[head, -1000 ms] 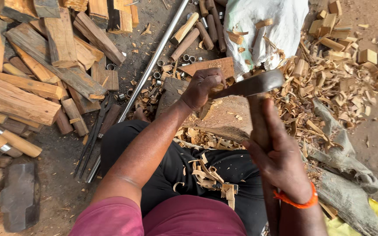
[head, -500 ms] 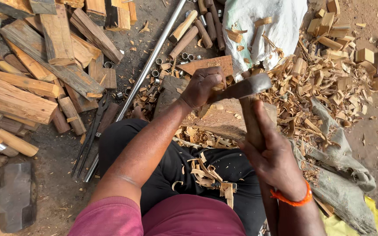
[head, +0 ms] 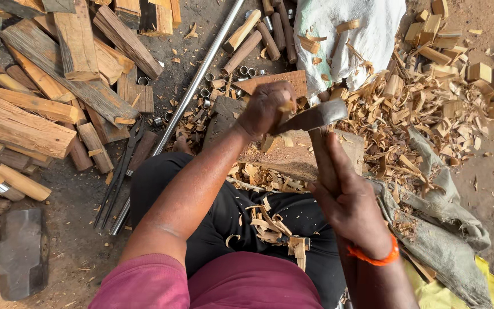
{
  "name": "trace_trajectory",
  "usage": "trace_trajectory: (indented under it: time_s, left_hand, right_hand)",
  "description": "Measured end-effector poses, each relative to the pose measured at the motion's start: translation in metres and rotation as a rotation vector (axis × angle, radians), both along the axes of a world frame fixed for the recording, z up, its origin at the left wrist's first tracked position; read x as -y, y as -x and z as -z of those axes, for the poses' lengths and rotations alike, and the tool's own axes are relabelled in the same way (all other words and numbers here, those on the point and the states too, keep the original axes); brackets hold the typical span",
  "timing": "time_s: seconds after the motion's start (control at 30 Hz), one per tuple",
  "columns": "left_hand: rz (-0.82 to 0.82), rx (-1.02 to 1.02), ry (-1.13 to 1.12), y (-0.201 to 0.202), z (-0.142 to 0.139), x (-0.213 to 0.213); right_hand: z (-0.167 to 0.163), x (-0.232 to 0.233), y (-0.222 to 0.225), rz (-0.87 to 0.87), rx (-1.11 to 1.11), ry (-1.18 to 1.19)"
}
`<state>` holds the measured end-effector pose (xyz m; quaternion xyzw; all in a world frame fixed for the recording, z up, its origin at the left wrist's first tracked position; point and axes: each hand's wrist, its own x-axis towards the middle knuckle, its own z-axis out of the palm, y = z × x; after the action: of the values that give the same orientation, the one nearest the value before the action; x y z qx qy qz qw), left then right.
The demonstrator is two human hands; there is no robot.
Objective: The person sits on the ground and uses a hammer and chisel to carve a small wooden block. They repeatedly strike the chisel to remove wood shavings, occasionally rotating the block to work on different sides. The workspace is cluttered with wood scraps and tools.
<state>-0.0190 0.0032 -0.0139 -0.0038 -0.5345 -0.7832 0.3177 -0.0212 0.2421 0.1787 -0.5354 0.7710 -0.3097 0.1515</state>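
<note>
A heap of shavings (head: 407, 120) already surrounds your chopping block (head: 310, 154); split logs (head: 24, 123) wait at your left. Your right hand (head: 347, 197) has its fingers clamped on the hatchet (head: 315, 117). Left hand (head: 267, 109) fingers grip the small wood piece (head: 286, 106), still rough, on the block.

Right hand (head: 347, 203) bringing hatchet (head: 315, 117) down from raised position, blade now meeting wood piece (head: 286, 106) gripped by left hand (head: 264, 109).

Maroon shirt (head: 212, 286); orange wristband (head: 373, 256); black trousers (head: 241, 212)
</note>
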Motion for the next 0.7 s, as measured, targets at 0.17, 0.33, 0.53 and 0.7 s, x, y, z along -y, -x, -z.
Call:
trace_trajectory:
  time_s: [0.17, 0.33, 0.53, 0.7]
  left_hand:
    - [0.064, 0.050, -0.078, 0.003, 0.002, 0.001]
    - [0.034, -0.039, 0.056, 0.001, 0.006, 0.001]
    - [-0.003, 0.064, 0.037, 0.004, 0.006, 0.001]
    - [0.069, -0.071, -0.056, 0.007, 0.009, -0.001]
  right_hand:
    - [-0.017, -0.047, 0.014, 0.089, 0.161, 0.161]
    - [-0.079, -0.010, -0.012, 0.167, 0.261, 0.309]
    - [-0.012, 0.016, -0.010, -0.030, 0.110, 0.021]
    - [-0.014, -0.065, 0.010, 0.214, 0.174, 0.218]
